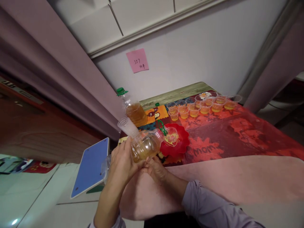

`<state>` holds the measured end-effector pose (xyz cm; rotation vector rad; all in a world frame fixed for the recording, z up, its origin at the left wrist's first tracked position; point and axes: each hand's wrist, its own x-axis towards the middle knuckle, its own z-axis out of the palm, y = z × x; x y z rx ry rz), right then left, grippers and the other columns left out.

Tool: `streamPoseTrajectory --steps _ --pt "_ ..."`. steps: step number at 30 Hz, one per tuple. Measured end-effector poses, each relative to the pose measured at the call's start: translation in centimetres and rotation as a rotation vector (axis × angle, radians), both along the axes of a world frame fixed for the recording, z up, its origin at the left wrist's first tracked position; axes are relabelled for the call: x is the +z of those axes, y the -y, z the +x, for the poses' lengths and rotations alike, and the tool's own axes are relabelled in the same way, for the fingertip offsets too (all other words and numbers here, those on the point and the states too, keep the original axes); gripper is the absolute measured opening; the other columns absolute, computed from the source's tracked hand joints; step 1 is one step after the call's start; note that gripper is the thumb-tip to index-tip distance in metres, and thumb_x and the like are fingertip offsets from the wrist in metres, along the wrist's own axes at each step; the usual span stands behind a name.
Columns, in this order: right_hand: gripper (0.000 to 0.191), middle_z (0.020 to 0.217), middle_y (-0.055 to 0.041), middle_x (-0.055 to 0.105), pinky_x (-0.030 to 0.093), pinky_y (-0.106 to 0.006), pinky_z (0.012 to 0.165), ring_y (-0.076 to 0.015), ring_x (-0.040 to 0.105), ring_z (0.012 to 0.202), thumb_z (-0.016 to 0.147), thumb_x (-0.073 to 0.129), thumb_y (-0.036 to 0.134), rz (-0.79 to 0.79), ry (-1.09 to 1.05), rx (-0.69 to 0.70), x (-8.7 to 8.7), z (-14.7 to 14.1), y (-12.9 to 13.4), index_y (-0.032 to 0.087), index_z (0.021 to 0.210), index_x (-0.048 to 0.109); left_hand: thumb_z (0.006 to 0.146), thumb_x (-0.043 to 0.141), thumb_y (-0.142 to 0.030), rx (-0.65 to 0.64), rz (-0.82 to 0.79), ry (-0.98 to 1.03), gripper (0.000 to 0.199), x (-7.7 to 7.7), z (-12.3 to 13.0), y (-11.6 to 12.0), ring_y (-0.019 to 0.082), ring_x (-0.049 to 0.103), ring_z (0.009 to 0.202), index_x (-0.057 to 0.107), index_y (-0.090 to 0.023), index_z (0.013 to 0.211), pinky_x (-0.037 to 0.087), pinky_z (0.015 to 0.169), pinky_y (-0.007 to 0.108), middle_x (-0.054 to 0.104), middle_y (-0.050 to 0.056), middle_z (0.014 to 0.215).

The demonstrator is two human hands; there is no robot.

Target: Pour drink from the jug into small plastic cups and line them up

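A large clear bottle (146,147) of yellowish liquid lies tilted almost on its side, its mouth pointing right over a clear cup (171,134). That cup stands on a red scalloped plate (182,142). My left hand (123,158) is wrapped round the bottle's body from the left. Under the bottle, my right hand (155,169) supports it with curled fingers. A green handle ring (161,127) hangs at the bottle's neck. Behind the bottle is a stack of clear cups (128,126), leaning to the left.
A second bottle (135,112) with a green cap and amber liquid stands at the back left. Several clear cups (194,110) holding some yellow liquid stand in rows at the back right. A small green cap (157,104) lies near them. A blue board (92,166) is at the left.
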<state>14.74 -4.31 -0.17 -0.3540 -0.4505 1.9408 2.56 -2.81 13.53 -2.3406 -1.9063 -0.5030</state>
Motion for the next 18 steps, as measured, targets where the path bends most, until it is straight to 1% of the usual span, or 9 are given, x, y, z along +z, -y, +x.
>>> streamPoseTrajectory --steps 3,6,9,11,18 --pt "0.066 0.129 -0.008 0.082 0.068 -0.049 0.096 -0.0293 0.08 0.112 0.074 0.098 0.063 -0.012 -0.017 -0.006 0.2 0.0 0.0 0.03 0.123 0.07 0.065 0.095 -0.062 0.004 -0.01 -0.039 0.105 0.2 0.1 0.0 0.046 0.071 0.117 0.057 -0.018 0.152 0.054 0.097 0.056 0.076 0.02 0.127" --pt "0.07 0.133 -0.0093 0.082 0.068 -0.048 0.094 -0.0296 0.08 0.114 0.073 0.098 0.064 -0.027 -0.036 -0.014 0.4 0.0 0.0 0.028 0.126 0.071 0.07 0.092 -0.06 0.002 -0.029 -0.078 0.099 0.7 0.6 0.1 0.044 0.071 0.117 0.055 -0.018 0.152 0.054 0.097 0.054 0.076 0.018 0.125" --pt "0.076 0.133 -0.0101 0.082 0.068 -0.046 0.094 -0.0301 0.08 0.115 0.069 0.101 0.064 -0.053 -0.052 -0.012 0.5 0.0 0.0 0.028 0.13 0.072 0.077 0.09 -0.053 0.03 -0.085 -0.142 0.092 1.5 1.4 0.3 0.042 0.07 0.122 0.052 -0.016 0.152 0.053 0.101 0.052 0.075 0.019 0.131" --pt "0.077 0.132 -0.01 0.083 0.067 -0.045 0.093 -0.0304 0.08 0.115 0.068 0.102 0.063 -0.068 -0.059 -0.012 0.6 0.0 0.0 0.028 0.131 0.073 0.078 0.089 -0.053 0.053 -0.125 -0.18 0.093 1.9 1.8 0.3 0.042 0.069 0.125 0.05 -0.014 0.153 0.053 0.103 0.051 0.074 0.021 0.135" --pt "0.074 0.137 -0.0091 0.081 0.066 -0.048 0.1 -0.0305 0.079 0.12 0.071 0.1 0.064 -0.059 -0.085 0.004 0.6 0.1 0.1 0.028 0.131 0.074 0.08 0.088 -0.054 0.059 -0.141 -0.211 0.099 2.2 2.1 0.4 0.044 0.067 0.132 0.045 -0.011 0.158 0.052 0.108 0.054 0.07 0.024 0.144"
